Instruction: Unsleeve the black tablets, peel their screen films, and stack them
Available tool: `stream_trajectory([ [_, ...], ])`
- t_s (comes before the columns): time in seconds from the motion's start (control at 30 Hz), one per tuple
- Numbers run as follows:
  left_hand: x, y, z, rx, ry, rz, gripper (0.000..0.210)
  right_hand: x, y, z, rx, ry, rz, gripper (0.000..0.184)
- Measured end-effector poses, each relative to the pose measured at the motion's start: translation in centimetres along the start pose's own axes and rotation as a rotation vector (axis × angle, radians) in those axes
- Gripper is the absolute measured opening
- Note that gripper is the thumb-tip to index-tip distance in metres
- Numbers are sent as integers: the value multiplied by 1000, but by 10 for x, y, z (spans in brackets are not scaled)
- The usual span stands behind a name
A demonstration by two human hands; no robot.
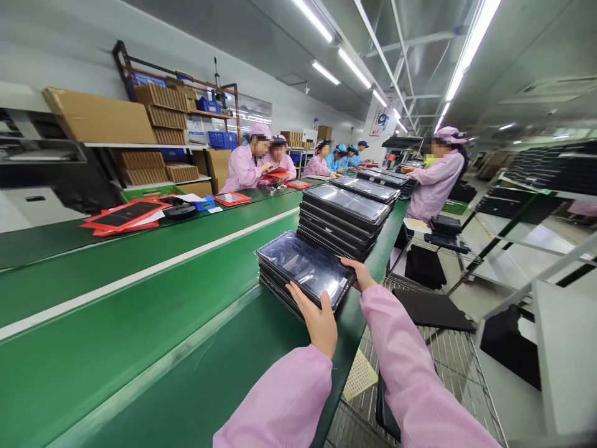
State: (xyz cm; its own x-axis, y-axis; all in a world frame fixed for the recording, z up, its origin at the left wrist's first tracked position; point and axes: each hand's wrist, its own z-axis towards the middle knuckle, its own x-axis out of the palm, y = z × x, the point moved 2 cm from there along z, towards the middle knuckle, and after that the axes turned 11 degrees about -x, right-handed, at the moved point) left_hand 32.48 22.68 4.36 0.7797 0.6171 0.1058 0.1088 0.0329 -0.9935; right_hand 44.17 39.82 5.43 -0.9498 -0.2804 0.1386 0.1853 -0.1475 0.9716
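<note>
While my spread left hand (319, 320) touches it, my right hand (362, 274) grips the flat, shiny black tablet (304, 264) ahead.

Black tablets (305, 264) — glossy, stacked flat

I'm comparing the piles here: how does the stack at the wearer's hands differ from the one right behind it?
The near stack is lower; the stack behind rises higher. The left hand and right hand are on the near stack; neither touches the stack behind. Both stacks are of flat, dark panels with a glossy top.
</note>
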Motion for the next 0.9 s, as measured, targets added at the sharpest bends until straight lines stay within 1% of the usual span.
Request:
stream_trajectory([
  [0.07, -3, -2, 5, -6, -7, -17, 82, 2, 0, -2, -40, -1, -9, 35],
  [0.13, -8, -6, 16, -31, -36, -41, 78, 6, 0, -6, -128, -17, -14, 36],
  [0.2, -15, -10, 33, -55, -69, -60, 73, 10, 0, -13, -251, -56, -15, 34],
  [0.27, -22, -15, 51, -49, -77, -54, 71, 13, -1, -19, -364, -110, -17, 30],
  [0.37, -26, -20, 68, -17, -63, -19, 72, 17, -3, -25, -449, -170, -25, 30],
  [0.57, -22, -18, 78, 26, -71, 24, 74, 19, 3, -30, -481, -197, -113, 30],
  [0.67, -20, -15, 80, 49, -95, 30, 72, 21, 4, -32, -486, -227, -155, 35],
  [0.8, -17, -11, 74, 74, -124, -6, 68, 23, 1, -33, -476, -279, -174, 50],
  [0.9, -15, -10, 65, 69, -120, -34, 70, 24, 1, -34, -451, -301, -184, 55],
])
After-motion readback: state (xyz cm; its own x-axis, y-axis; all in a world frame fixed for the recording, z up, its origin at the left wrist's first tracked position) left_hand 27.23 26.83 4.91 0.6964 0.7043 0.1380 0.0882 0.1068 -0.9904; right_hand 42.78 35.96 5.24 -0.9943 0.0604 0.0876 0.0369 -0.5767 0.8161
